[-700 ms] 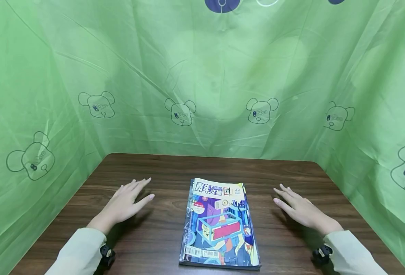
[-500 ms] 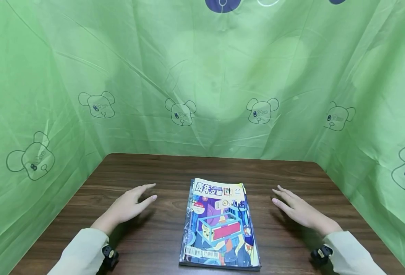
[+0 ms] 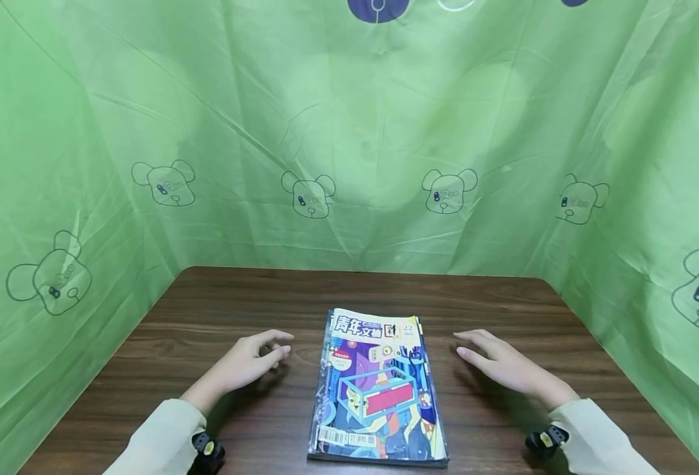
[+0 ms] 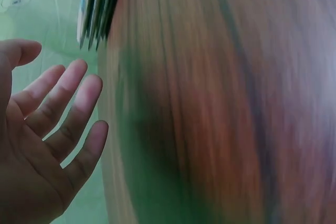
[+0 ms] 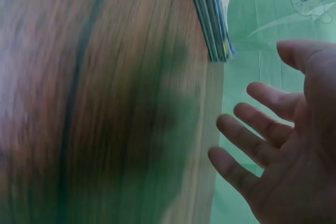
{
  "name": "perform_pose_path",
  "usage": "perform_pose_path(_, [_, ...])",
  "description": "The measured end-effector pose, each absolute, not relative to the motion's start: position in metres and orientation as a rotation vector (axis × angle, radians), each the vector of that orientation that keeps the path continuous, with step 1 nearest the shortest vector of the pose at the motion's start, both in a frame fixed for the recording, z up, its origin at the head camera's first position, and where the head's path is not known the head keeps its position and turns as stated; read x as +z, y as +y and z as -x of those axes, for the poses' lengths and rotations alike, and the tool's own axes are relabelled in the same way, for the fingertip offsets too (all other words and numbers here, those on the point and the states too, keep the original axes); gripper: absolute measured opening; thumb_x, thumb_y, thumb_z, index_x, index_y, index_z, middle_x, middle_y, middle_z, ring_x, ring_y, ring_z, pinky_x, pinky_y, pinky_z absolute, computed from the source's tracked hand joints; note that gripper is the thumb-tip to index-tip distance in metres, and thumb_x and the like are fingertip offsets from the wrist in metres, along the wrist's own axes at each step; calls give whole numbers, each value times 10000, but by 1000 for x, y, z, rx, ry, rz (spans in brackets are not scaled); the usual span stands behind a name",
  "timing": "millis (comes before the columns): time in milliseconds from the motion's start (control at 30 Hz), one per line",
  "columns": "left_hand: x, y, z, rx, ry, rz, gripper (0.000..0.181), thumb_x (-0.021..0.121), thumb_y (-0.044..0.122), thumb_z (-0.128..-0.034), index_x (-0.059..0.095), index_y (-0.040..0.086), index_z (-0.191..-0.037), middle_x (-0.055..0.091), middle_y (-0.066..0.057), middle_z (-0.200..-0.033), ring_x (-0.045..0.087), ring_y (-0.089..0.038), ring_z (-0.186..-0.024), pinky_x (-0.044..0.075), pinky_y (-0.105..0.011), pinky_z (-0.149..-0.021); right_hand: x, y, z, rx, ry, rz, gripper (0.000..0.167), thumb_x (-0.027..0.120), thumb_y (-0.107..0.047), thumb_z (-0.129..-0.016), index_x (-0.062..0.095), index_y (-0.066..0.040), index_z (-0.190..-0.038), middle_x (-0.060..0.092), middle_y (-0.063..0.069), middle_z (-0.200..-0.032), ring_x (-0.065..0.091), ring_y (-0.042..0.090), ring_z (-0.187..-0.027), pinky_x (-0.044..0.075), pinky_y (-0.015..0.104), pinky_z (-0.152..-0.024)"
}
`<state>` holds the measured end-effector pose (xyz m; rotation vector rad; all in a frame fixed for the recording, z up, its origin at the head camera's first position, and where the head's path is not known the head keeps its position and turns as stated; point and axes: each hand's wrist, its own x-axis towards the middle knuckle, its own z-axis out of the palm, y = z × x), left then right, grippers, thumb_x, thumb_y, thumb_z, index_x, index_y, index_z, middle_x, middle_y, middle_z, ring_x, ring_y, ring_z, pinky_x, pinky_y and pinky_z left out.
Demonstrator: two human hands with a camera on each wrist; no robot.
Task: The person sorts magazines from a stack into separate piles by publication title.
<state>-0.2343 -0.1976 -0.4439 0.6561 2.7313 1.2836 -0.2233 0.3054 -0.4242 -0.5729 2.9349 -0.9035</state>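
Note:
A stack of magazines (image 3: pixel 379 389) lies on the brown wooden table, a colourful cover with a white title band on top. To its left hovers my left hand (image 3: pixel 243 363), fingers loosely bent, holding nothing. My right hand (image 3: pixel 504 363) hangs to the right of the stack, its fingers relaxed and pointing inward, also without anything in it. Neither hand touches the magazines. The left wrist view shows the stack's edge as several layers (image 4: pixel 100 11) beyond the spread fingers (image 4: pixel 84 98). Similar layers (image 5: pixel 210 14) appear past the right hand's fingers (image 5: pixel 239 135) in the right wrist view.
The wooden table (image 3: pixel 349 287) has rounded far corners. A green curtain (image 3: pixel 385 132) printed with bear heads surrounds it at the back and both sides. Dark wrist cameras (image 3: pixel 207 448) sit under the white sleeves (image 3: pixel 162 439).
Both hands have moved inward toward the magazine stack, the left one farther. The left hand's fingers have bent more. The stack lies where it was; the head view has shifted slightly.

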Motion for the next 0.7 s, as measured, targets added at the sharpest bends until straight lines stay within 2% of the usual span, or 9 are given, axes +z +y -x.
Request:
perform_pose_path(167, [-442, -182, 231, 1371, 2613, -572, 379, 576, 340, -1025, 645, 78, -1289, 725, -51, -951, 681, -221, -792, 553, -346, -630, -423, 299, 220, -913, 2858, 546, 479, 525, -403, -1039, 566, -98, -1407, 555, 126, -1387, 520, 382, -1265, 446, 587, -1003])
perform_pose_path(233, [-441, -176, 230, 1385, 2578, -539, 379, 577, 343, -1022, 655, 75, -1278, 718, -53, -952, 671, -215, -791, 560, -373, -630, -424, 297, 219, -907, 2841, 556, 468, 527, -396, -1039, 571, -108, -1405, 567, 114, -1376, 550, 345, -1233, 460, 562, -996])
perform_pose_path(333, [-441, -169, 229, 1415, 2520, -512, 396, 583, 350, -1016, 658, 62, -1276, 707, -66, -956, 662, -213, -780, 566, -393, -626, -425, 293, 219, -923, 2791, 611, 472, 525, -367, -1044, 553, -77, -1414, 620, 97, -1265, 626, 252, -1078, 515, 460, -913])
perform_pose_path(433, [-440, -163, 228, 1484, 2448, -497, 409, 588, 327, -1013, 645, 35, -1294, 708, -102, -991, 670, -228, -783, 573, -394, -643, -424, 289, 218, -975, 2699, 635, 491, 518, -351, -1049, 519, -46, -1434, 657, 52, -1116, 647, 171, -902, 523, 338, -795])
perform_pose_path(500, [-439, -160, 226, 1547, 2393, -464, 420, 595, 313, -1008, 633, 26, -1313, 707, -122, -1035, 683, -245, -802, 582, -399, -661, -424, 287, 217, -1008, 2635, 651, 498, 512, -333, -1054, 495, -29, -1448, 676, 31, -1048, 655, 177, -863, 516, 302, -754])
perform_pose_path(567, [-439, -157, 225, 1598, 2347, -435, 429, 599, 294, -1007, 617, 18, -1334, 701, -146, -1090, 698, -262, -826, 591, -402, -683, -423, 285, 217, -1044, 2587, 650, 494, 509, -314, -1058, 480, -27, -1459, 692, 29, -1046, 668, 189, -869, 520, 287, -767])
perform_pose_path(700, [-440, -152, 223, 1651, 2273, -386, 480, 618, 313, -999, 583, 18, -1376, 674, -195, -1182, 721, -275, -847, 604, -419, -674, -422, 281, 216, -1148, 2491, 650, 528, 527, -266, -1051, 431, 41, -1469, 696, 82, -1052, 681, 247, -867, 561, 325, -748])
